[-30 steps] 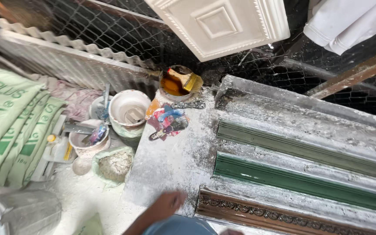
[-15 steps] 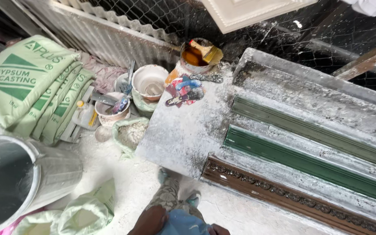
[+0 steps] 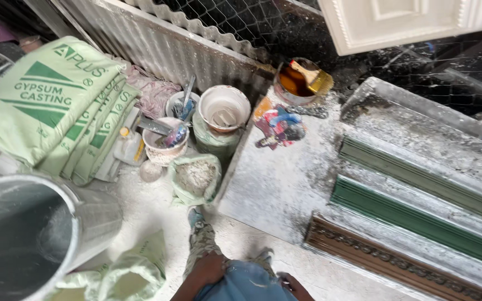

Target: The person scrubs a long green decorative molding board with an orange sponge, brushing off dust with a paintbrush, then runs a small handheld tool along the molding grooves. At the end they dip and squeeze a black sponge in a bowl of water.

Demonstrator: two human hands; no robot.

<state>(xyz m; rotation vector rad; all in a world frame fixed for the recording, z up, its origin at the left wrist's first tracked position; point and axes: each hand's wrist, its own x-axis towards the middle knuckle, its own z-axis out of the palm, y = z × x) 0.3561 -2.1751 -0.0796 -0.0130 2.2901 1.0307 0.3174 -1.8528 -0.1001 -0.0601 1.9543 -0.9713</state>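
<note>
We look down on a plaster-dusted workspace. The largest thing is the long moulding form [image 3: 419,184] on our right, with green channels and a brown carved strip along its near edge; its pale grey slab [image 3: 280,178] runs out toward the middle of the view. On our left lies a stack of green sacks [image 3: 57,106], leaning against a corrugated sheet [image 3: 163,44] backed by wire mesh. Below the sacks stands a big metal drum [image 3: 23,234], open at the top, with crumpled green bags [image 3: 124,276] on the floor just beside it. Between the sacks and the slab is a cluster of smaller vessels: a white bucket [image 3: 224,108] set on a green pot, a bowl holding tools [image 3: 165,142], and an open bag of white powder [image 3: 194,178]. At the slab's far end sits a tin of brown liquid with a brush [image 3: 305,78] resting across it, and near it a multicoloured rag [image 3: 280,125]. At the bottom edge only a sliver of our right hand [image 3: 294,285] shows, beside blue cloth over the knee [image 3: 246,281]; our left hand is out of view. We cannot tell whether the fingers are apart or together. The slab's near corner is the closest work surface to that hand, yet clearly apart from it, and the brush and rag lie well beyond.
</note>
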